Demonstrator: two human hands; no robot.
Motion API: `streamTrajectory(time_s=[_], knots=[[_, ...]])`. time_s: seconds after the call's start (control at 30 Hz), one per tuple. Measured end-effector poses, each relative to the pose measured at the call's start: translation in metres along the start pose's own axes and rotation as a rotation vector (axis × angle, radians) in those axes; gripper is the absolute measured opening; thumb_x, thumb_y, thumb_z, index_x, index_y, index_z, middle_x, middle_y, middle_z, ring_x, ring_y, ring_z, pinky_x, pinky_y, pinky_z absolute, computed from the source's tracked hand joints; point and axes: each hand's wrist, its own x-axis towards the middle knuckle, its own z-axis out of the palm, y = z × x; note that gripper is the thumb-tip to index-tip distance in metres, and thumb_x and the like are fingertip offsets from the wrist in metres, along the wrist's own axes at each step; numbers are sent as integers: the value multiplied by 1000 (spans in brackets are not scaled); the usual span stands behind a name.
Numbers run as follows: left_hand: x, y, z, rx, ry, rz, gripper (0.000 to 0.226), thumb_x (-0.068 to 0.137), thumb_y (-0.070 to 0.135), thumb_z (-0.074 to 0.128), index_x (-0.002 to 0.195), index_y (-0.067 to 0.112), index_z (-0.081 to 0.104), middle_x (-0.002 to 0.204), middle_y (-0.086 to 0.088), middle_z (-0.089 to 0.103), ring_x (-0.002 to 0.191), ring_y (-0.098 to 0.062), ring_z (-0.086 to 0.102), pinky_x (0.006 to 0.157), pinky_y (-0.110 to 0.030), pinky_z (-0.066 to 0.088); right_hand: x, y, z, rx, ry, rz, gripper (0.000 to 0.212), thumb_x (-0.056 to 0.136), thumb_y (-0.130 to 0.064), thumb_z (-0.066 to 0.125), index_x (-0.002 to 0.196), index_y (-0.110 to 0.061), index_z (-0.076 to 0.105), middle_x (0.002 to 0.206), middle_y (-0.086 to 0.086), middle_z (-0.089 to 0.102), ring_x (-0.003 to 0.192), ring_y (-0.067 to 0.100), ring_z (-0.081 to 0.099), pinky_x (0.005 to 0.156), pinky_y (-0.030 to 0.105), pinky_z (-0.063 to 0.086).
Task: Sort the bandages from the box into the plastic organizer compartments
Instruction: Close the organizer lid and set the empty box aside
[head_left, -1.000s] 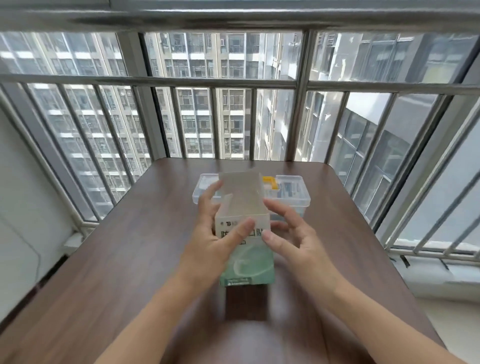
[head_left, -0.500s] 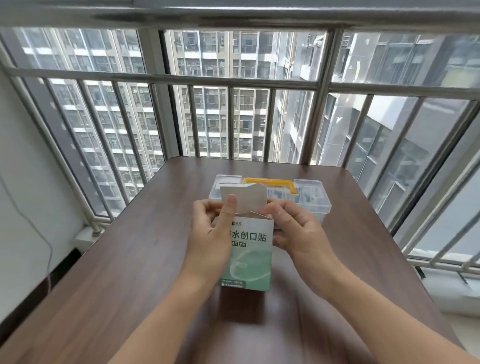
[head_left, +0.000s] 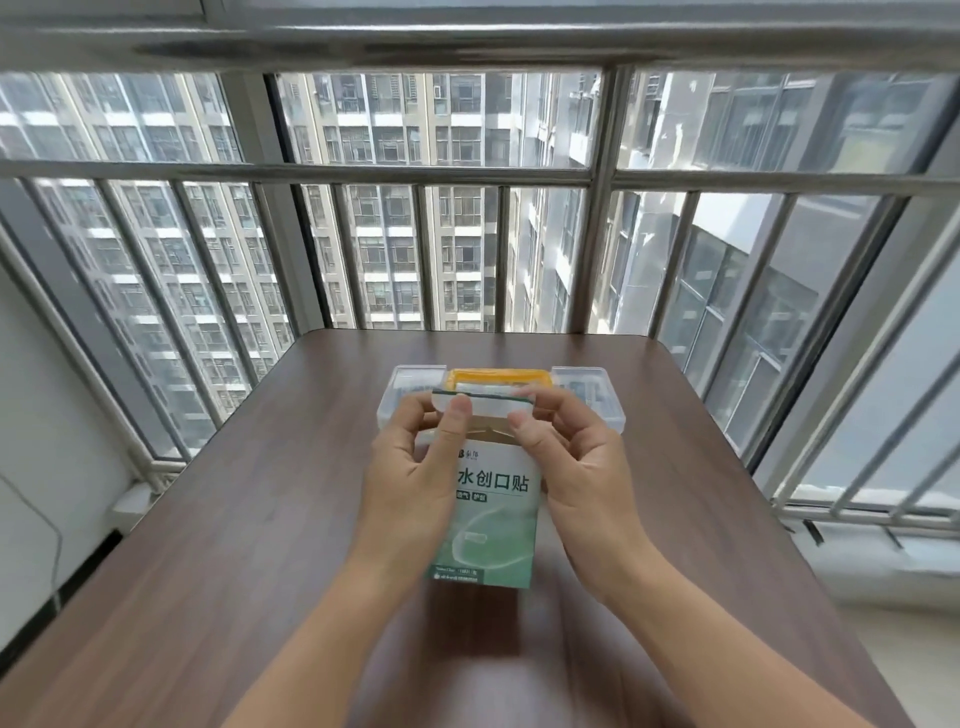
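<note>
A green and white bandage box (head_left: 493, 514) stands upright on the brown table (head_left: 234, 545), its top flap folded back. My left hand (head_left: 410, 478) grips the box's left side, thumb pressed on the flap. My right hand (head_left: 576, 467) holds the right side, thumb and fingers at the flap's right end. Just behind the box sits the clear plastic organizer (head_left: 592, 395) with a yellow handle (head_left: 498, 375), its lid shut. No bandages show; the box's inside is hidden.
The table stands against a metal window railing (head_left: 467, 171) with tall buildings beyond. The table's right edge runs beside a window ledge (head_left: 857, 514); a white wall and a cable (head_left: 47, 525) are at the left.
The box's top flap has been bent further back and lower. Both thumbs have shifted up onto the flap. The camera view has tilted up a little.
</note>
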Motion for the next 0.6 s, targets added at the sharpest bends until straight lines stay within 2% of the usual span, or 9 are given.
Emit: streamTrajectory(time_s=[0.07,0.17,0.23,0.33,0.43,0.5,0.6], knots=[[1,-1,2,-18,-6,0,35,84,47,63,93,13,66,90,-21,72,69,-19,71,59,-36,58,-2,1,0,18,-18,7,13,86,-17,65,98,-14,69,94,5,75,88,20,71,77,31,60],[3,-2,-2,-50,19,-12,43,81,52,63,97,12,67,94,-20,74,73,-22,72,62,-37,59,-6,8,5,22,-76,53,27,86,-18,72,112,-16,64,93,1,74,85,17,71,74,30,60],[3,1,-12,-63,54,-16,42,81,53,63,97,15,68,96,-20,75,78,-29,73,68,-43,61,-11,18,12,-26,-142,111,49,85,-14,73,129,-24,56,102,-1,75,92,18,73,77,33,61],[-5,8,-46,-65,150,-6,40,83,51,63,97,14,66,97,-21,74,82,-37,72,72,-50,60,-20,29,39,-119,-300,215,75,84,-11,77,143,-41,42,120,10,71,103,25,73,83,39,61],[-11,18,-82,-36,207,-5,37,91,45,60,100,10,64,86,-12,74,75,-24,73,64,-39,61,-21,32,67,-139,-362,266,82,84,-12,79,148,-38,36,122,3,69,105,22,73,91,43,60],[-23,26,-125,-40,298,-11,30,97,42,57,100,13,66,83,-8,75,73,-20,73,60,-33,61,-27,40,108,-188,-445,311,84,81,-17,82,148,-36,36,120,-2,68,106,16,72,94,43,58],[-45,37,-193,-23,423,-6,28,100,42,55,100,16,67,82,-4,75,75,-17,72,61,-30,59,-42,54,175,-237,-567,354,74,82,-21,82,143,-35,42,113,-4,72,98,12,74,86,38,62]])
